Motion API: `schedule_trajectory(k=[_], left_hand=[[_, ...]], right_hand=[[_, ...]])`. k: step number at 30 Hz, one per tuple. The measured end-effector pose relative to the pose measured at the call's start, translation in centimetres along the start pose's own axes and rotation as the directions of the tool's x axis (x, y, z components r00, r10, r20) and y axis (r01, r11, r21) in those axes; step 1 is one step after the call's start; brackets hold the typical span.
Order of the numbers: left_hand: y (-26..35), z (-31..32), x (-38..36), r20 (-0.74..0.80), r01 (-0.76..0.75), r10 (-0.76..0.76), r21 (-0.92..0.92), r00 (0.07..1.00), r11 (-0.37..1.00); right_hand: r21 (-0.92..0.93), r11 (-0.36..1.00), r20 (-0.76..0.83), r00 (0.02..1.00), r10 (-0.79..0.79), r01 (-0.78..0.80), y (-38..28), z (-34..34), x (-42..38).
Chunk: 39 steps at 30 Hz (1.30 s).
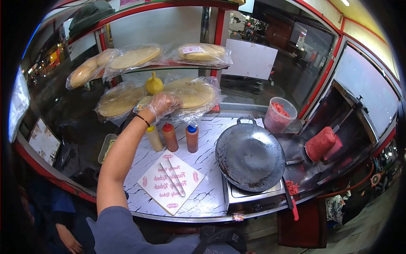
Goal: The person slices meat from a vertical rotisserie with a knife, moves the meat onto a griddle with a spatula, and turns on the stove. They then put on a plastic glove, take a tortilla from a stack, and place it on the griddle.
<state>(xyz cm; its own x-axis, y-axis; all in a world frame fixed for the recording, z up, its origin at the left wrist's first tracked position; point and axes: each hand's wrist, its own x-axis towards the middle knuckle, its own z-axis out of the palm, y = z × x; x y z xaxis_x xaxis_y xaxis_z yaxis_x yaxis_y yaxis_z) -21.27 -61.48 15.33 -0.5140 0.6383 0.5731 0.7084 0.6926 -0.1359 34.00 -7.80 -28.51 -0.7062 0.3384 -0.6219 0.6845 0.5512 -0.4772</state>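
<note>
My left hand, in a clear plastic glove, reaches to the lower shelf. Its fingers are curled at the left edge of a plastic bag of round flatbreads; the fingertips are partly hidden by the film. Just behind the hand sits a tied yellow bag. To its left lies another bag of flatbreads. Below my forearm stand a pale sauce bottle, a red-capped bottle and a blue-capped bottle. Metal tongs rest on printed paper. My right hand is outside the view.
A dark domed pan sits on a gas stove, with a red-handled knife beside it. A tub of red shreds stands behind. At right is a meat spit. Bagged breads line the upper shelf. Another person's hand shows lower left.
</note>
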Motion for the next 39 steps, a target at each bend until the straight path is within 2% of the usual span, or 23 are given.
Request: schedule_trajectory(k=[4, 5, 8, 10, 14, 18, 20, 21, 22, 24, 26, 27, 28, 29, 30, 32, 33, 34, 35, 36, 37, 38, 39], left_hand=[[0.4, -0.6, 0.0, 0.082, -0.126, 0.111, 0.217, 0.99, 0.968], [0.6, -0.6, 0.1, 0.083, -0.126, 0.11, 0.216, 0.99, 0.968], [0.8, -0.6, 0.9, 0.001, -0.113, 0.118, 0.317, 0.993, 0.942], [1.8, 0.1, 2.6, 0.073, 0.001, -0.034, 0.414, 0.997, 0.91], [1.9, 1.4, 5.6, 0.072, 0.019, -0.057, 0.451, 0.996, 0.892], [0.8, -0.7, 8.4, -0.027, 0.136, -0.142, 0.5, 0.99, 0.855], [0.0, -1.6, 8.6, -0.091, 0.246, -0.234, 0.542, 0.968, 0.804], [0.0, -1.5, 8.2, -0.149, 0.181, -0.118, 0.539, 0.982, 0.823], [0.4, -1.5, 7.5, -0.147, 0.175, -0.113, 0.537, 0.983, 0.825], [1.9, -1.7, 6.3, -0.085, 0.044, -0.003, 0.492, 0.996, 0.869], [4.1, -4.3, 5.5, -0.086, 0.201, -0.188, 0.606, 0.978, 0.77], [4.7, -6.2, 5.0, -0.139, 0.195, -0.143, 0.522, 0.98, 0.831], [5.3, -8.2, 4.9, -0.189, 0.17, -0.097, 0.424, 0.977, 0.89], [6.7, -10.2, 5.1, -0.16, 0.043, -0.001, 0.261, 0.987, 0.964], [8.2, -12.5, 5.5, -0.147, -0.08, 0.093, 0.088, 0.985, 0.993], [13.4, -15.9, 7.7, 0.229, 0.049, 0.026, -0.316, 0.973, 0.947], [14.7, -15.4, 9.1, 0.319, 0.021, 0.112, -0.386, 0.941, 0.922], [15.5, -13.2, 10.1, 0.309, -0.12, 0.282, -0.452, 0.908, 0.884], [17.4, -11.9, 11.1, 0.509, 0.136, 0.204, -0.553, 0.836, 0.822], [19.0, -10.4, 12.4, 0.591, 0.185, 0.205, -0.531, 0.78, 0.827], [19.5, -7.1, 12.6, 0.608, 0.365, 0.135, -0.623, 0.782, 0.692], [19.9, -4.4, 13.0, 0.578, 0.39, 0.025, -0.58, 0.816, 0.715], [19.8, -1.7, 12.5, 0.595, 0.545, -0.065, -0.68, 0.801, 0.49]], right_hand=[[-0.002, 1.0, -0.004, 1.0, 0.009, -0.009, 0.4, 0.0, -0.1], [-0.002, 1.0, -0.003, 1.0, 0.01, -0.01, 0.5, 0.0, -0.1], [-0.004, 1.0, 0.0, 1.0, 0.015, -0.015, 0.7, 0.1, -0.3], [-0.008, 1.0, -0.002, 1.0, 0.015, -0.015, 0.6, 0.0, -0.4], [-0.002, 1.0, -0.018, 1.0, 0.007, -0.007, 1.3, -0.2, -0.5], [0.004, 1.0, -0.05, 0.999, 0.003, -0.003, 1.5, -0.6, -0.7], [0.011, 1.0, -0.063, 0.998, 0.011, -0.01, 1.9, -0.6, -1.0], [0.016, 1.0, -0.067, 0.998, 0.017, -0.016, 2.1, -0.5, -1.2], [0.016, 1.0, -0.073, 0.997, 0.024, -0.023, 2.2, -0.4, -1.4], [0.018, 0.999, -0.077, 0.996, 0.051, -0.049, 2.9, 0.2, -1.7], [0.004, 0.994, -0.086, 0.99, 0.108, -0.108, 4.6, 1.7, -1.4], [0.001, 0.991, -0.082, 0.988, 0.131, -0.131, 6.2, 2.8, -0.8], [0.032, 0.999, -0.033, 0.999, 0.031, -0.03, 16.0, 7.6, 3.7], [0.074, 0.995, 0.016, 0.997, -0.069, 0.068, 22.6, 11.0, 6.6], [0.086, 0.996, 0.091, 0.996, -0.001, -0.007, 21.4, 9.0, 5.2], [0.151, 0.986, 0.15, 0.988, 0.044, -0.067, 20.0, 7.3, 3.9], [0.205, 0.975, 0.176, 0.983, 0.05, -0.086, 19.8, 6.7, 3.6], [0.264, 0.959, 0.203, 0.978, 0.045, -0.099, 19.2, 6.2, 3.7], [0.33, 0.937, 0.228, 0.973, 0.04, -0.115, 19.1, 6.0, 3.8], [0.382, 0.916, 0.241, 0.97, 0.032, -0.125, 19.0, 5.9, 4.0], [0.323, 0.941, 0.179, 0.983, 0.04, -0.098, 16.7, 5.2, 4.1], [0.259, 0.963, 0.116, 0.992, 0.049, -0.078, 14.3, 4.5, 4.0], [0.133, 0.99, -0.015, 0.999, 0.048, -0.045, 12.0, 4.0, 3.5]])
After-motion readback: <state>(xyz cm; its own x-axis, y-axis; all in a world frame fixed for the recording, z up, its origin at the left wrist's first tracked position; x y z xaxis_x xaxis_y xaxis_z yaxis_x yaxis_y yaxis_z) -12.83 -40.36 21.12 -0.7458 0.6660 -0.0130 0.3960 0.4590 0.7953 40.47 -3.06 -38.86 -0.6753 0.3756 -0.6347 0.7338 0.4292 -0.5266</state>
